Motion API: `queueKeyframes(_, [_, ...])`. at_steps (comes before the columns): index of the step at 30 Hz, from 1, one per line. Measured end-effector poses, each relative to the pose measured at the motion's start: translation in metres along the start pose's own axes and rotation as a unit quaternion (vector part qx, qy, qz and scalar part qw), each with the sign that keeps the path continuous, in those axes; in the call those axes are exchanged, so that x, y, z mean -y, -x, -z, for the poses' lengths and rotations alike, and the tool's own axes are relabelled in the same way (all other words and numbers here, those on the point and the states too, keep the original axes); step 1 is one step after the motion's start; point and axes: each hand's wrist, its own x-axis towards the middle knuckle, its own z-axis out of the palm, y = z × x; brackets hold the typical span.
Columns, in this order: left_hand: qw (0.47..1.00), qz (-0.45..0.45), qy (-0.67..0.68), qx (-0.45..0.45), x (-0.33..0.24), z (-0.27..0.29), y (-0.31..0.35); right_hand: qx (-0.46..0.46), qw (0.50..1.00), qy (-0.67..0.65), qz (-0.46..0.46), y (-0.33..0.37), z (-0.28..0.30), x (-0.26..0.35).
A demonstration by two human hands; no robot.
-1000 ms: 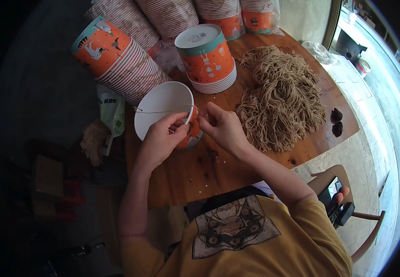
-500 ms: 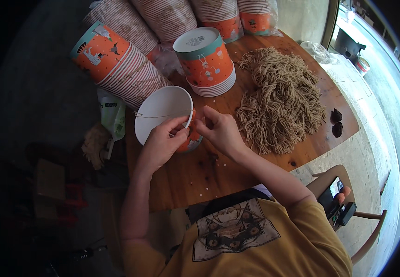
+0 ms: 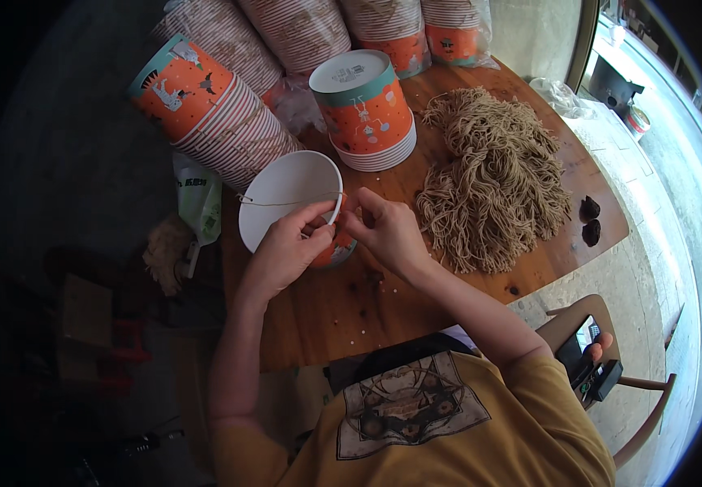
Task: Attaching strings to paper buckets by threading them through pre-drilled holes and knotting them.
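A white-lined paper bucket point(image 3: 286, 183) with an orange printed outside lies tilted on the wooden table, its mouth facing me. Across that mouth runs a thin tan cord point(image 3: 286, 202), looped at the left rim and reaching the right rim. My left hand point(image 3: 286, 247) is closed on the near right part of the rim, thumb and fingers on either side of it. Just outside the rim, my right hand point(image 3: 385, 231) pinches at the cord's end, which its fingertips partly hide. Right of it lies a large heap of tan cords point(image 3: 497, 183).
An upside-down stack of orange buckets point(image 3: 363, 114) stands behind. Another stack point(image 3: 213, 105) leans at the left, with bagged stacks point(image 3: 302, 36) along the back. Two dark pieces point(image 3: 590, 221) lie near the table's right edge. A chair point(image 3: 582, 325) holding a phone stands at the right.
The view has shifted slightly. Both hands stay at the bucket's rim, and the cord still spans the mouth; my right fingers have barely moved.
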Motion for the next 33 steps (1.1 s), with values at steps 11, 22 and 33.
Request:
queueKeyframes(11, [0.997,0.011,0.07,0.023,0.004,0.006,-0.015,0.005,0.995,0.082,0.049,-0.002,0.0,0.001])
queueKeyframes(22, [0.998,-0.063,0.017,0.009,0.029,0.004,-0.039,0.05,0.983,0.167,0.055,-0.012,0.008,0.005])
queueKeyframes(33, [0.988,0.009,0.145,-0.053,0.013,0.016,-0.032,0.114,0.944,0.188,0.244,-0.022,0.047,0.005])
